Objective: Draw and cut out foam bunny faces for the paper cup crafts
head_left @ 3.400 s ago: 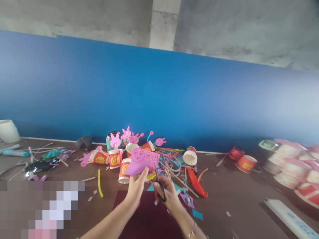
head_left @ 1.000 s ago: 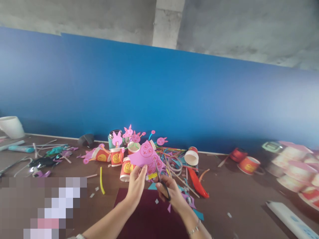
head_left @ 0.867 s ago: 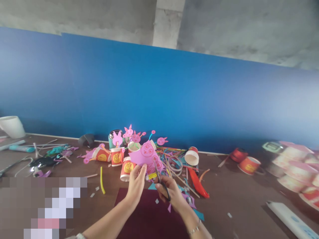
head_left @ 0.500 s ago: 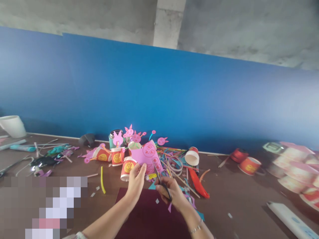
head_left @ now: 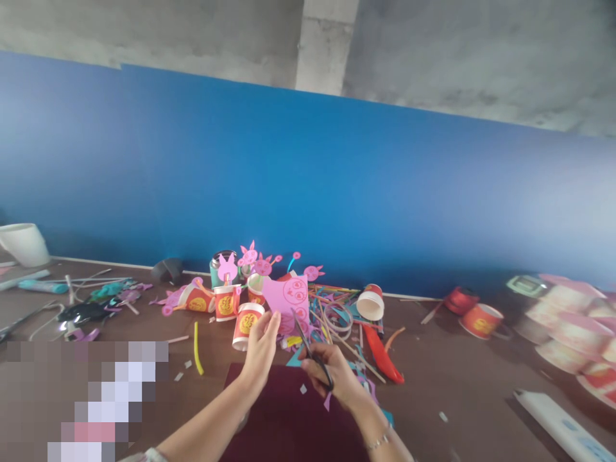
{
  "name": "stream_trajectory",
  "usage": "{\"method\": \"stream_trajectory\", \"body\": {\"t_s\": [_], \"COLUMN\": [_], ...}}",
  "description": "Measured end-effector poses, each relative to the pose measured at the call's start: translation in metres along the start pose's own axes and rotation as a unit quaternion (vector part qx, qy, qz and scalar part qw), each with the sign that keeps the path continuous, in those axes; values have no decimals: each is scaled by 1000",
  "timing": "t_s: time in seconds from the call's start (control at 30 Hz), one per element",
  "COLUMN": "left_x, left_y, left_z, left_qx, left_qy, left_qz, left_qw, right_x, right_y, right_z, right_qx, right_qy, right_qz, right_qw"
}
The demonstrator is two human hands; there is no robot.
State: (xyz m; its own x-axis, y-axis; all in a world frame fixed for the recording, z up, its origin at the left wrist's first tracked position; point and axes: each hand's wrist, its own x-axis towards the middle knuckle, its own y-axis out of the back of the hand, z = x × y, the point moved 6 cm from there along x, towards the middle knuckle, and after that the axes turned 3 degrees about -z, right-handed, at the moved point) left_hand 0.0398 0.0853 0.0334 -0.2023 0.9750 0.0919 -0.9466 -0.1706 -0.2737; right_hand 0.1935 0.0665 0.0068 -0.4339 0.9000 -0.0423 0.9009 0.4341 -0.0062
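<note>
Pink sheet with drawn faces (head_left: 287,298), pinched in the left hand (head_left: 262,337), is at twelve o'clock of the flat maroon mat (head_left: 283,417); its twisting could make black-handled metal scissors (head_left: 303,336), gripped by the right hand (head_left: 339,373), miscut.

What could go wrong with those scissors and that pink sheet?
The scissors may stray into the drawn circles, which lie close to their tips. The left hand pinches the pink sheet near the scissors, so a slip might nick that hand. The red cup beside it could get bumped.
</note>
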Motion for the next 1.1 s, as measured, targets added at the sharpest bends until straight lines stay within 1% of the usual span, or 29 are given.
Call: {"method": "stream_trajectory", "body": {"t_s": [0.1, 0.17, 0.23, 0.3, 0.47, 0.57, 0.63, 0.7, 0.8, 0.9, 1.1], "left_x": [1, 2, 4, 6, 9, 11, 13, 14, 15, 15, 11], "left_y": [-1, -3, -4, -5, -10, -11, -11, -9, -7, -8, -16], "left_z": [1, 3, 4, 4, 10, 13, 15, 16, 17, 19, 26], "left_qx": [52, 85, 97, 99, 108, 114, 111, 98, 77, 72, 127], "left_qy": [-37, -73, -89, -88, -93, -94, -93, -86, -71, -69, -90], "left_qz": [-15, -33, -47, -60, -119, -145, -152, -145, -127, -127, -200], "left_qw": [998, 993, 990, 989, 983, 978, 978, 981, 986, 987, 967], "right_x": [0, 0, -1, -1, -2, -3, -4, -6, -8, -10, -11], "right_y": [1, 0, 0, 1, 6, 8, 10, 12, 14, 17, 16], "right_z": [1, 1, 1, 1, 1, 1, 0, -2, -6, -10, -17], "right_qx": [14, 17, 17, 17, 25, 35, 40, 40, 28, 4, -7], "right_qy": [7, 7, 1, -7, -23, -29, -25, -20, -17, -23, -22], "right_qz": [18, 19, 14, 10, 5, -2, 3, 5, -15, -40, -71], "right_qw": [1000, 1000, 1000, 1000, 999, 999, 999, 999, 999, 999, 997]}}
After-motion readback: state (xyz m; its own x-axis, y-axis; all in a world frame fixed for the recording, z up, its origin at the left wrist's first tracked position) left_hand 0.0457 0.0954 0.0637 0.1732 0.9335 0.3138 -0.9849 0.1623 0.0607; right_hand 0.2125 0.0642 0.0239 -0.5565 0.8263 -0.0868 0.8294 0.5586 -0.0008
